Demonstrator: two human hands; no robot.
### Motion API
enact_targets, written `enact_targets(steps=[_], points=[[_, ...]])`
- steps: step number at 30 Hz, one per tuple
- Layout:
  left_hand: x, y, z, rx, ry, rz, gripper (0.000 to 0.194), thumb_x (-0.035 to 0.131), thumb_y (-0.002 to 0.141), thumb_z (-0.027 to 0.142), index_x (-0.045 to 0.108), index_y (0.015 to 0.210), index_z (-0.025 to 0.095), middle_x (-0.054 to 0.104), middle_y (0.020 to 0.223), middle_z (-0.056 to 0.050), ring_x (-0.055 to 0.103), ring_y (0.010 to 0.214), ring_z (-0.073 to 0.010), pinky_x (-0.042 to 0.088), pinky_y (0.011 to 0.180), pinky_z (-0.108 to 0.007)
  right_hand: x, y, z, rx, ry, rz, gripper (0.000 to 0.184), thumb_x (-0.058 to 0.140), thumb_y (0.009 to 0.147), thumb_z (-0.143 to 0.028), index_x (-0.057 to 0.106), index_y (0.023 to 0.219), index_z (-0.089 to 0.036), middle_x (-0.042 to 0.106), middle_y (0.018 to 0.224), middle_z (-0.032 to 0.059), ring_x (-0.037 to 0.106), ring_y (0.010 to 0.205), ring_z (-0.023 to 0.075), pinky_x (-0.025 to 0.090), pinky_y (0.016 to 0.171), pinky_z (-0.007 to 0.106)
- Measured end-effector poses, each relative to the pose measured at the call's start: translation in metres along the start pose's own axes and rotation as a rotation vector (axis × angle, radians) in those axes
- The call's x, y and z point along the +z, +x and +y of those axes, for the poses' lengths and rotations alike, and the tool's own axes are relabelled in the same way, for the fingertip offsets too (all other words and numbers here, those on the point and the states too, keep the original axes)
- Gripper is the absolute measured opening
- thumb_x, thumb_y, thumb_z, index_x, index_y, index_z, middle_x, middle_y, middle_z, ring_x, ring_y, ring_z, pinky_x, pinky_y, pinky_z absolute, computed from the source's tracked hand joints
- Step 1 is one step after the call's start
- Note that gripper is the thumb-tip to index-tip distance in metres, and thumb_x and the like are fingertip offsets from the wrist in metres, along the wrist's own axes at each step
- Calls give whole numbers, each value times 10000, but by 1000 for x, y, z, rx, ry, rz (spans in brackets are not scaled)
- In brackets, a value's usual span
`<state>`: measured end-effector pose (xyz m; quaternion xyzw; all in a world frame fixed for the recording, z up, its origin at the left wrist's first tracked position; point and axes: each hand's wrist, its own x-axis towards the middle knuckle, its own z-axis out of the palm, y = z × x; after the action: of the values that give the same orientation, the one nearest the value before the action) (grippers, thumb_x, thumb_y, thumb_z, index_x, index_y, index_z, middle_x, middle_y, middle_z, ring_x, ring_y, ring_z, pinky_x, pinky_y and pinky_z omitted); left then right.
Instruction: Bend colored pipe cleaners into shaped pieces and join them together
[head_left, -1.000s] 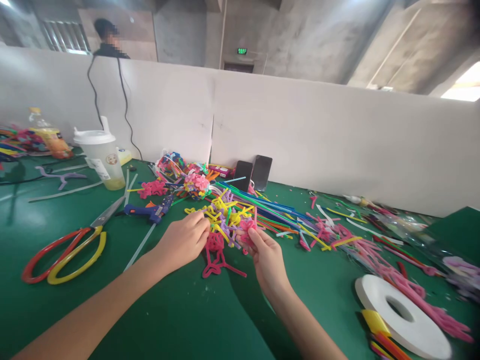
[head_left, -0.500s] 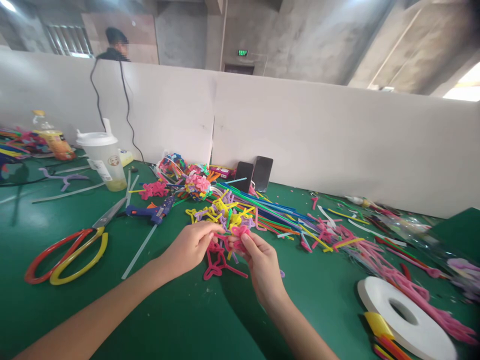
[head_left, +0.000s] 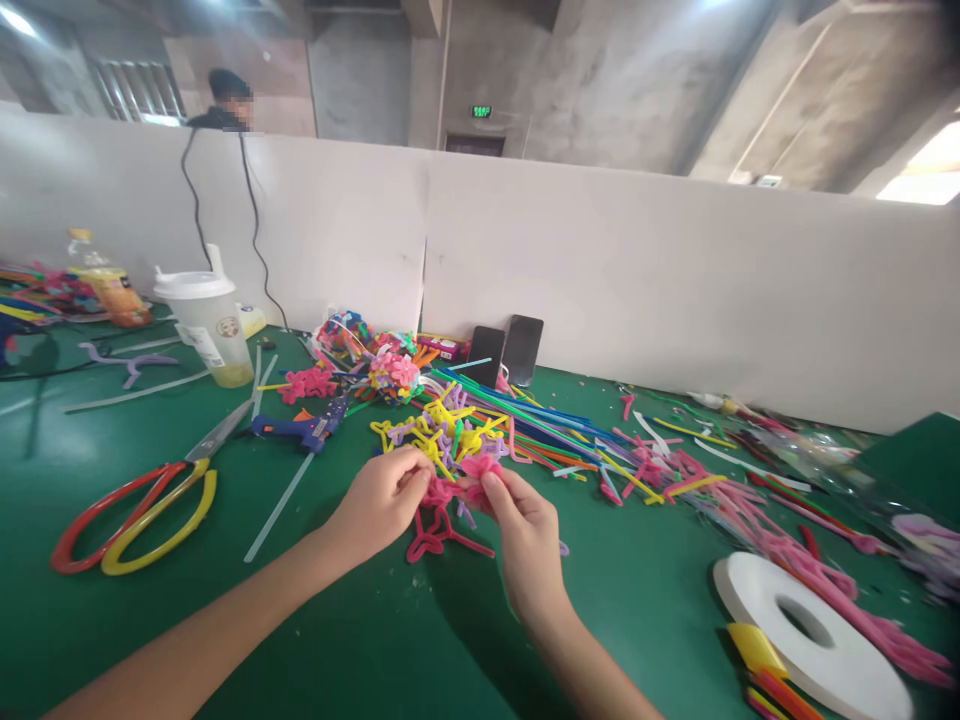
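Between my thumb and fingers, my right hand (head_left: 525,525) pinches a pink pipe-cleaner flower (head_left: 480,472) above the green table. My left hand (head_left: 388,497) is closed at the flower's left side, its fingertips pressed together at pink pipe cleaner; exactly what they grip is partly hidden. Below the hands lies a bent pink pipe-cleaner shape (head_left: 427,545) with a loose tail. Just beyond my fingers is a heap of yellow and purple bent pipe cleaners (head_left: 427,430).
Large scissors (head_left: 135,515) and a blue glue gun (head_left: 304,428) lie to the left, near a lidded cup (head_left: 210,330). Two phones (head_left: 523,350) lean at the white partition (head_left: 675,290). Loose pipe cleaners (head_left: 540,415) spread rightward towards a white tape roll (head_left: 817,635). A person (head_left: 225,100) is behind the partition.
My left hand has drawn slightly left, away from the flower in my right hand. The flower has turned a little, and the view has tilted slightly.
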<state>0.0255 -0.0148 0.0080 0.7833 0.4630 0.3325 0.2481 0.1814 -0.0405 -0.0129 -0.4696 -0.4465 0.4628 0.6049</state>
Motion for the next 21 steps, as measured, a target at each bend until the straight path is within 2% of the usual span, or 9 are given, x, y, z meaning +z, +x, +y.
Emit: enact_targets(steps=[5, 10, 17, 21], points=[[4, 0, -5, 2, 37, 59, 187, 362, 825, 253, 506, 738, 171, 514, 658, 5, 475, 603, -126, 367, 571, -228, 2, -5, -1, -32, 36, 120, 222, 537, 739, -350, 638, 822, -171, 664, 793, 40, 600, 688, 184, 468, 682, 301], [6, 1, -7, -13, -38, 60, 166, 389, 815, 270, 518, 776, 173, 547, 732, -11, 512, 692, -145, 389, 641, -245, 2, -4, 0, 13, 17, -22, 218, 526, 753, -331, 643, 868, -187, 669, 752, 27, 600, 707, 179, 463, 683, 289], [3, 3, -3, -188, -450, -136, 199, 417, 800, 318, 514, 741, 154, 484, 628, 26, 475, 601, -114, 370, 573, -221, 1, -1, 2, 25, 35, -43, 220, 539, 739, -337, 651, 851, -185, 672, 745, 22, 598, 708, 168, 455, 705, 286], [5, 2, -2, -264, -697, -209, 151, 452, 786, 274, 504, 730, 145, 464, 634, 29, 461, 610, -97, 368, 598, -212, 2, -1, 3, 33, 46, -55, 208, 530, 749, -332, 649, 815, -174, 666, 756, 26, 589, 707, 151, 447, 707, 267]])
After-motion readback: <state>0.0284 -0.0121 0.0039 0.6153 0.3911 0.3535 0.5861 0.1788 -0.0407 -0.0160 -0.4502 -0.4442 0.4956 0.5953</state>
